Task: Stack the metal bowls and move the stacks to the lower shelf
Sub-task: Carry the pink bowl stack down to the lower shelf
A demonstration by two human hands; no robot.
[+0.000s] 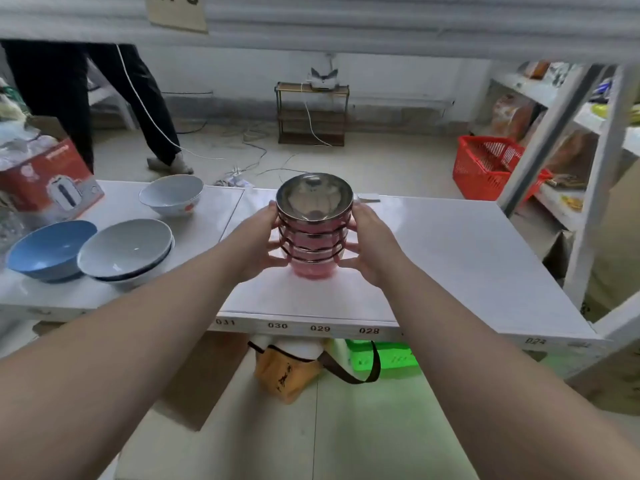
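Note:
A stack of several metal bowls point(314, 223) with pink outer walls and shiny steel insides stands at the middle of the white shelf point(450, 258). My left hand point(258, 242) grips the stack's left side and my right hand point(369, 242) grips its right side, fingers wrapped around the lower bowls. The bottom bowl appears to touch the shelf surface. Both forearms reach in from the bottom of the view.
Left on the shelf: a blue bowl point(52, 249), two nested grey bowls point(126, 252), a white bowl point(171, 195) and a red kettle box point(48, 183). A person's legs point(86, 98) stand behind. A red basket point(488, 166) and a rack upright point(595, 188) are at right. Bags lie under the shelf.

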